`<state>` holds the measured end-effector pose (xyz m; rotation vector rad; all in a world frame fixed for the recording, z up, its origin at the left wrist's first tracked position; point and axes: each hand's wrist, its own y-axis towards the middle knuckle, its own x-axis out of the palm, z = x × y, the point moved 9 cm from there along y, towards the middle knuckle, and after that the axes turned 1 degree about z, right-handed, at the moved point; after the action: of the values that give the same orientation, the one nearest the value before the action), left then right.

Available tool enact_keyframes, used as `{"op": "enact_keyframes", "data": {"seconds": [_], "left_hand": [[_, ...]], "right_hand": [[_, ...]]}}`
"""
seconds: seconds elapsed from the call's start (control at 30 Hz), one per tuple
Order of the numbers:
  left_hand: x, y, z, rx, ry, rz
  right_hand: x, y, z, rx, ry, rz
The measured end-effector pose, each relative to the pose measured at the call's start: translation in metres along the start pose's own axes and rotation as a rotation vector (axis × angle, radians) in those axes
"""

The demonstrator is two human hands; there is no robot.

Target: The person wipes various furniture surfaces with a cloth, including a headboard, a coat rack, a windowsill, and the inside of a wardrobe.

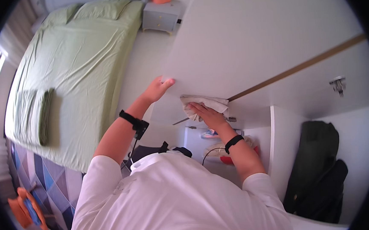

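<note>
My left hand (160,89) grips the free edge of a white wardrobe door (247,38), its thumb on the near face and its other fingers partly hidden behind the edge. Against the same door, beside a brown vertical strip, my right hand (210,115) presses a crumpled, pale beige cloth (205,103). The fingers of that hand lie along the cloth, which bunches out around them. Below the right forearm, an open compartment holds folded clothes (214,149), among them a red piece.
Dark garments (314,170) hang in the compartment at right, past a white divider (274,138). A metal hinge (338,85) sits on the door's inner face. Left stands a bed (78,58) with green bedding; beyond it, a grey nightstand (160,16). An orange object (26,209) is at lower left.
</note>
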<state>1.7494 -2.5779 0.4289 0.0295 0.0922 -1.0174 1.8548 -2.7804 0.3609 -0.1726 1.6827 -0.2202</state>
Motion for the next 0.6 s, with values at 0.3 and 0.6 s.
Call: {"op": "enact_keyframes", "data": {"seconds": [0.3,0.6], "left_hand": [[0.009,0.007,-0.012,0.084,-0.139,-0.151],[0.030,0.009,-0.020,0.165,-0.246,-0.451]], "right_hand": [[-0.076,-0.004,-0.027,-0.125,-0.416,0.326],[-0.303,-0.057,-0.059,0.228,-0.840,0.480]]}}
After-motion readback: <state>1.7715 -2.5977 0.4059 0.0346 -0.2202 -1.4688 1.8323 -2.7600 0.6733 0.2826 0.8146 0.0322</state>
